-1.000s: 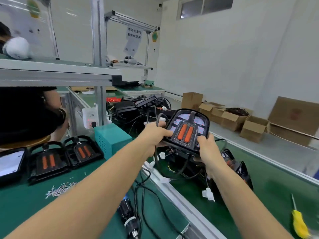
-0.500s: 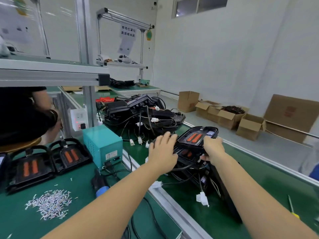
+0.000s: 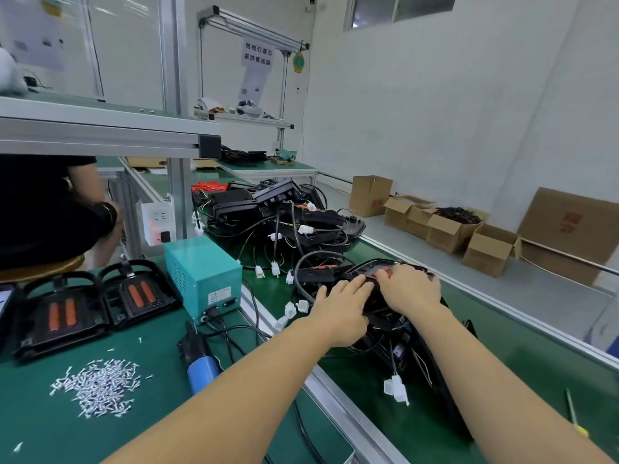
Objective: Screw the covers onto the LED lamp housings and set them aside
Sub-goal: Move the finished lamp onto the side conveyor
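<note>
Both hands lower finished lamp (image 3: 375, 274) onto pile of wired lamps (image 3: 385, 329) on right bench, set-aside spot. Left hand (image 3: 338, 308) flat, fingers straight, steadying edge. Right hand (image 3: 410, 289) covers top (grip cannot tell). Lamp: black ribbed plastic, orange strips, rounded outline.

Both forearms were bare from the lower edge of the frame to the wrists, with no sleeve in view on either. The left hand (image 3: 338, 311) and the right hand (image 3: 410, 289) wore no gloves. No watch, ring or band showed on either.
</note>
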Demonstrator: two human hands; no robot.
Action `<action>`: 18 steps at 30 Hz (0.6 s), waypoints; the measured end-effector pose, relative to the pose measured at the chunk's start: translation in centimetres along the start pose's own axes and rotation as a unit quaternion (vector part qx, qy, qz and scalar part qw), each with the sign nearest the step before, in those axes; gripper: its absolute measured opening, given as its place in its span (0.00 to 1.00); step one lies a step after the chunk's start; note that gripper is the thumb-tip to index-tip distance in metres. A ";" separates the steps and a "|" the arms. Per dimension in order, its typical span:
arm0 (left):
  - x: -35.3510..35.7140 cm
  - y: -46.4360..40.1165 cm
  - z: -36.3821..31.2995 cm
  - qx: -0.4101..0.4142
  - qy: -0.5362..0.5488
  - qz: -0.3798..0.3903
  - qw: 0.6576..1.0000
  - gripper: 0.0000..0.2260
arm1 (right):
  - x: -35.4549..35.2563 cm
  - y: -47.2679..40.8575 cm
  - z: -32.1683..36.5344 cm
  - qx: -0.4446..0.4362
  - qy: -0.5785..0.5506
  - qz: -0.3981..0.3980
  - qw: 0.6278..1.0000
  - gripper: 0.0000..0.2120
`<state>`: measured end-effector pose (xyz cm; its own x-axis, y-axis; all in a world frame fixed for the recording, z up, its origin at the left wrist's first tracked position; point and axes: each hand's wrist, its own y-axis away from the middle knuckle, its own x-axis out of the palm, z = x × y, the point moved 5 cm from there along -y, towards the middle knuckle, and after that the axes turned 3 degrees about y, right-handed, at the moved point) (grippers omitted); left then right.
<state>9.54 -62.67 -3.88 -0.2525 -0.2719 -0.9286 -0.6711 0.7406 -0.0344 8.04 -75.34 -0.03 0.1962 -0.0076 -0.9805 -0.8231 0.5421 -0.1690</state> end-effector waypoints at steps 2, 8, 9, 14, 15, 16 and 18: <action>-0.2 0.4 0.3 -0.007 0.003 0.000 1.000 0.27 | 0.1 0.0 0.1 0.004 0.002 0.014 1.000 0.22; -0.9 1.9 2.5 -0.034 -0.011 -0.013 0.999 0.24 | -0.4 0.3 1.4 -0.010 0.076 0.018 0.997 0.17; -1.0 2.2 2.8 -0.038 -0.012 -0.014 0.999 0.24 | -0.5 0.5 1.8 -0.011 0.077 0.007 0.997 0.20; -1.9 4.5 5.0 -0.076 0.015 -0.029 0.997 0.25 | 0.0 2.3 5.3 -0.069 0.036 -0.016 0.997 0.24; -2.1 5.2 5.7 -0.088 0.022 -0.033 0.995 0.26 | 0.2 2.9 6.1 -0.084 0.025 -0.015 0.996 0.24; -2.3 6.0 6.5 -0.102 0.023 -0.035 0.994 0.27 | 0.4 3.5 7.1 -0.100 0.012 -0.012 0.995 0.24; -2.6 8.0 8.6 -0.131 0.011 -0.043 0.990 0.27 | 1.2 5.1 9.2 -0.139 0.000 0.005 0.990 0.24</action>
<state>10.83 -50.74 -4.91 -0.2001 -0.3423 -0.9180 -0.8475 0.5307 -0.0132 8.97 -64.90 -1.19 0.1880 -0.0041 -0.9822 -0.9400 0.2892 -0.1812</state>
